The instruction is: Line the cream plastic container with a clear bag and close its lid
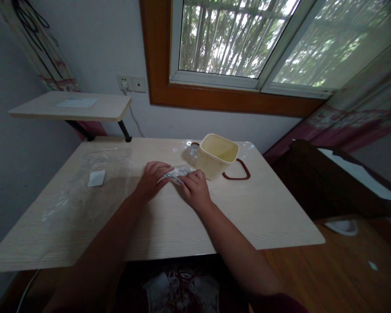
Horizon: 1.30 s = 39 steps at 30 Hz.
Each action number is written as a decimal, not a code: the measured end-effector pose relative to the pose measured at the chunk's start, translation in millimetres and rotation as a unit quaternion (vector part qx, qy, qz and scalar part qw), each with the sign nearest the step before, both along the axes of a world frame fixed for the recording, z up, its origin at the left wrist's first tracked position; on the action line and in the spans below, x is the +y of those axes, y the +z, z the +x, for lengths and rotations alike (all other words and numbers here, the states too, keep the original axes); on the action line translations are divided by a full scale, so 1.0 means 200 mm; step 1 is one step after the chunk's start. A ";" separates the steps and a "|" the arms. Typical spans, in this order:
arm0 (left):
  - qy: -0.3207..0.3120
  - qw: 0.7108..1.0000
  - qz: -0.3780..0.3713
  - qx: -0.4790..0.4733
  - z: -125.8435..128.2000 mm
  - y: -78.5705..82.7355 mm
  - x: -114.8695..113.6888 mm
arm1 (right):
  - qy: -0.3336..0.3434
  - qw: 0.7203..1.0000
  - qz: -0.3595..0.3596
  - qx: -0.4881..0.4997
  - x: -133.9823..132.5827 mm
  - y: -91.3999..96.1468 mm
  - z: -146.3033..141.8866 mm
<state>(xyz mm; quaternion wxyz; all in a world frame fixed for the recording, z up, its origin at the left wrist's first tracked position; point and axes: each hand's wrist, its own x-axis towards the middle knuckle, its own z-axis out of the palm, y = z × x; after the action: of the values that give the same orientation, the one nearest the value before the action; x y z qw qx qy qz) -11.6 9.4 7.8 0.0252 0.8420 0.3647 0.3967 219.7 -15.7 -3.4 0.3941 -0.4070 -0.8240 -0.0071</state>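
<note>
A cream tub (217,163) stands on the desk (263,221).

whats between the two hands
In the head view, a crumpled white packet lies there, its ends under the left hand and right hand.

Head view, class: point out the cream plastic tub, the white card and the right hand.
Cream plastic tub (213,166), head view, front wall
White card (96,178), head view, centre
Right hand (195,190), head view, back of hand

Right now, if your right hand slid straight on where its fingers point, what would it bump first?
Probably the crumpled white packet, which the right hand already seems to touch. It may be thin plastic or paper; I can't quite tell. Just past it is the left hand.
</note>
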 end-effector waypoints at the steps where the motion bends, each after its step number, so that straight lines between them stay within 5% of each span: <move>1: -0.006 1.000 -0.013 0.010 0.00 -0.02 0.01 | -0.002 1.000 -0.004 -0.001 0.00 0.00 0.00; 11: -0.013 0.999 -0.032 -0.019 -0.02 -0.05 0.03 | -0.036 0.999 -0.021 0.018 0.00 0.03 -0.01; 26: 0.124 0.983 0.021 -0.133 -0.07 0.02 0.01 | -0.079 0.990 -0.090 -0.079 0.05 -0.05 -0.01; 39: 0.248 0.937 -0.055 -0.239 -0.08 0.01 0.05 | -0.053 0.988 -0.089 -0.113 0.03 -0.07 -0.04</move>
<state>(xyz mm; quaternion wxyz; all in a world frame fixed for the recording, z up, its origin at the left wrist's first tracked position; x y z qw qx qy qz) -28.4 19.2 10.4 0.0585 0.6025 0.5667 0.5590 212.3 -10.2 -17.0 0.2600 -0.4802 -0.8378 0.0000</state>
